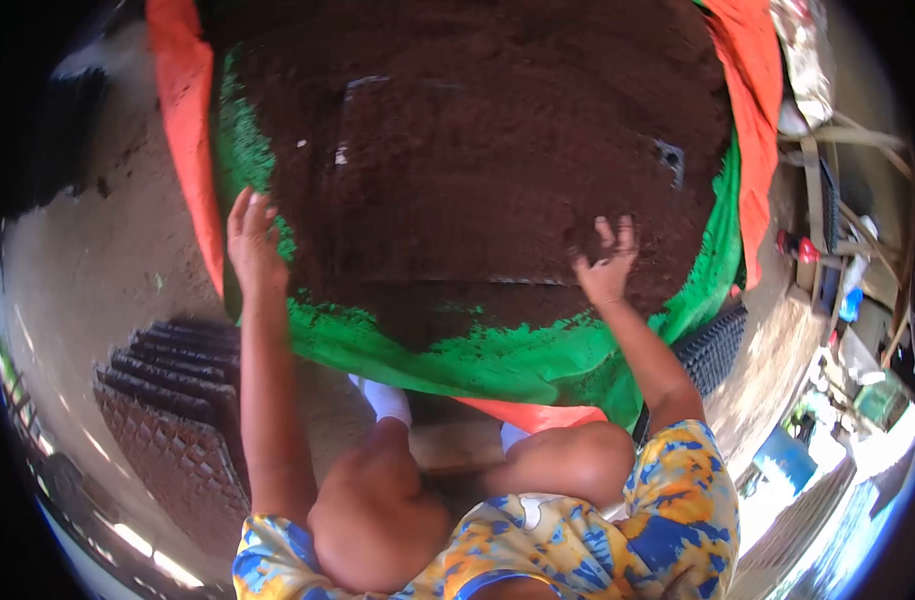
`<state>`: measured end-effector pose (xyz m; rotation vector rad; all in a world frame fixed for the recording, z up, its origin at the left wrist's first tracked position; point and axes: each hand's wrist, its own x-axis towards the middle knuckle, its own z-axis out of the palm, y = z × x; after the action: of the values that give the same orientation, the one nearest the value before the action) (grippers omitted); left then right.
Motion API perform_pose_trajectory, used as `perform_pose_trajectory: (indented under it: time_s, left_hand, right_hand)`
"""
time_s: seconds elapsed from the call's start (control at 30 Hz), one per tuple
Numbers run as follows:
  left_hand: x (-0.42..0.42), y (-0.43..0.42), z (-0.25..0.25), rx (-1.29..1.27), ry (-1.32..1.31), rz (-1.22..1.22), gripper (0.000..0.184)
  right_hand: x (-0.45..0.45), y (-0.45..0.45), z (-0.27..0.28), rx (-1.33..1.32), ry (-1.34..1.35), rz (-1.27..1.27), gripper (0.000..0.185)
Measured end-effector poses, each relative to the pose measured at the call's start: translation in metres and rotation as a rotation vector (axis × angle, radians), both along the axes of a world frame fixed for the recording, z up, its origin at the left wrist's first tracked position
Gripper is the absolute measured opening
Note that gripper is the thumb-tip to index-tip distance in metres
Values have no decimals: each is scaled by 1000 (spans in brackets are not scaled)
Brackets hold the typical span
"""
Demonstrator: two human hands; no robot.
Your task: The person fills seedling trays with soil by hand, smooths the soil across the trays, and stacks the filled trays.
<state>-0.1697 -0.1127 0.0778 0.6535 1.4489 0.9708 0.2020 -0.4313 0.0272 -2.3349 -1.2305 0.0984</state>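
Note:
Dark brown soil (pixel 498 180) covers a green and orange tarp in front of me. A black seedling tray lies mostly buried in it; its corner (pixel 670 160) shows at the right and a straight edge near the front. My left hand (pixel 256 240) is at the soil's left side, over the green sheet (pixel 246 130), fingers stretched out and holding nothing. Over the soil near the tray's front right, my right hand (pixel 610 265) has its fingers spread, with nothing visible in it. Whether either hand touches the soil I cannot tell.
Stacked seedling trays filled with soil (pixel 168 440) stand at my left. More black trays (pixel 713 345) are at the right, beside the tarp. The tarp's orange edge (pixel 183 120) rises around the soil. A red-capped bottle (pixel 800 246) and a blue container (pixel 784 460) lie farther right.

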Motion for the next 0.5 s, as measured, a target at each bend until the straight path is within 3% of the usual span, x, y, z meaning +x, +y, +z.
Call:
perform_pose_trajectory:
  time_s: [0.03,0.07,0.13,0.2,0.33,0.37,0.43,0.47,0.5]
  left_hand:
    - [2,0,2,-2,-21,1,39]
    - [3,0,2,9,-35,1,38]
    - [9,0,6,-3,-80,32,40]
    - [9,1,-4,2,-108,20,39]
    - [7,3,-6,-43,-130,68,40]
    - [5,3,-7,-46,-111,67,41]
    - [1,2,-7,-60,-92,66,41]
    - [0,4,-7,-59,-90,62,42]
    - [-1,6,-8,-61,-81,65,42]
  right_hand:
    - [-34,29,-5,64,80,130,73]
    - [-67,59,9,-42,-87,341,71]
    - [-128,106,9,-70,101,613,61]
    - [-184,147,-8,68,116,863,47]
    - [-200,246,-13,6,-105,1236,26]
    - [-193,275,-11,38,-288,1076,26]
    - [-167,328,9,19,-226,743,25]
    - [-161,342,6,176,-222,590,24]
    - [-164,339,3,136,-171,623,25]
